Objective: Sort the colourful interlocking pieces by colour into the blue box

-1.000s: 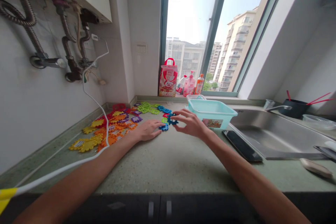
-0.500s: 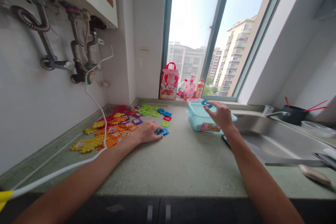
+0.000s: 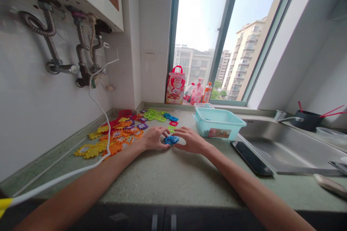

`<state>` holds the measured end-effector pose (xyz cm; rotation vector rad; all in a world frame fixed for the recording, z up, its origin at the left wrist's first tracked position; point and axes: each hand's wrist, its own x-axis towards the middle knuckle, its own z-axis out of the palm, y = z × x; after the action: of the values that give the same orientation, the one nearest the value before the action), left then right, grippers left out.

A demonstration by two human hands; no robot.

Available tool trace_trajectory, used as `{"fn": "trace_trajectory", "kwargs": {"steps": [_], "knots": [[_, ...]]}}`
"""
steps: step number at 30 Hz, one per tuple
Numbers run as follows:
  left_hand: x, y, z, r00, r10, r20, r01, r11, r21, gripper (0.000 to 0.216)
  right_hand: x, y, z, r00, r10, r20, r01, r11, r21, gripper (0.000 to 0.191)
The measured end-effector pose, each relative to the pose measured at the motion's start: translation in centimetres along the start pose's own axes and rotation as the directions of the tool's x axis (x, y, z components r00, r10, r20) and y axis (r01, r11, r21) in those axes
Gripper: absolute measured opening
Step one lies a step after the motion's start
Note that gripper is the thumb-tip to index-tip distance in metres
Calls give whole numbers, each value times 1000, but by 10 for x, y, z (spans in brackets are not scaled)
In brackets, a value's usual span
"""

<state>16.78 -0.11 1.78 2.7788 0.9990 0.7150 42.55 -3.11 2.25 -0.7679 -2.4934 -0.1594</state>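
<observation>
Blue plastic gear-edged building pieces (image 3: 171, 140) lie on the counter between my two hands. My left hand (image 3: 155, 138) grips them from the left, fingers curled at their edge. From the right, my right hand (image 3: 191, 139) pinches the same blue pieces with thumb and fingers. Just behind them are a lime-green piece (image 3: 171, 129) and a red piece (image 3: 174, 123), partly covered by my fingers. More blue pieces (image 3: 170, 117) and a green cluster (image 3: 154, 114) sit farther back. The exact join between the blue pieces in my hands is hard to make out.
Orange and yellow pieces (image 3: 116, 135) are heaped at left, with a white cable (image 3: 109, 130) across them. A turquoise tub (image 3: 219, 119) stands right, near a black phone (image 3: 252, 158) and the steel sink (image 3: 271, 144). Bottles (image 3: 197, 93) and a pink bag (image 3: 175, 88) line the windowsill.
My right hand has come from above the turquoise tub, carrying a blue piece, left and down to the blue pieces at my left hand. The phone beside the sink is now uncovered.
</observation>
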Motion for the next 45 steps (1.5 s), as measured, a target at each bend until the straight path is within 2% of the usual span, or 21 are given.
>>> {"fn": "trace_trajectory", "kwargs": {"steps": [3, 6, 8, 11, 17, 20, 24, 28, 30, 32, 35, 38, 41, 45], "knots": [[-1, 3, -2, 998, 45, 44, -46, 999, 5, 40, 1, -1, 17, 997, 6, 74, -15, 993, 114, 36], [-2, 3, -5, 997, 52, 57, -53, 998, 30, 43, 0, 5, 21, 994, 58, 95, -72, 985, 156, 29], [-2, 3, -6, 997, 58, 53, -62, 995, 76, 46, -1, 8, 20, 990, 101, 101, -117, 980, 164, 28], [-2, 2, -6, 998, 64, 20, -67, 974, 217, 36, -3, 10, 15, 980, 158, 119, -175, 973, 148, 29], [-2, 0, 4, 999, 27, -36, -9, 903, 430, 38, -8, 22, 0, 934, 275, 229, -311, 940, 139, 33], [8, -2, 9, 998, 41, -37, -17, 869, 495, 35, -10, 26, -6, 920, 292, 260, -332, 935, 127, 29], [45, -4, 20, 999, 45, 8, -42, 841, 539, 36, -12, 26, -9, 927, 282, 247, -311, 947, 85, 29], [90, -12, 37, 999, -22, -40, 38, 881, 472, 42, -13, 26, -18, 973, 183, 144, -183, 983, -15, 31], [108, -19, 45, 987, -108, -120, 147, 905, 399, 45, -12, 28, -31, 991, 122, 48, -117, 989, -87, 31], [122, -29, 53, 955, -221, -197, 277, 902, 330, 49, -13, 33, -49, 991, 97, -92, -111, 980, -164, 31], [137, -45, 63, 896, -382, -226, 436, 857, 276, 60, -20, 48, -81, 931, 168, -324, -259, 930, -262, 30], [149, -59, 69, 870, -478, -122, 492, 817, 300, 65, -37, 71, -107, 810, 312, -497, -500, 810, -306, 28], [157, -66, 73, 874, -485, -17, 464, 824, 327, 61, -54, 91, -120, 721, 402, -565, -636, 709, -306, 28], [159, -66, 73, 898, -438, 39, 402, 854, 332, 57, -64, 103, -121, 706, 435, -559, -664, 682, -308, 28]]}}
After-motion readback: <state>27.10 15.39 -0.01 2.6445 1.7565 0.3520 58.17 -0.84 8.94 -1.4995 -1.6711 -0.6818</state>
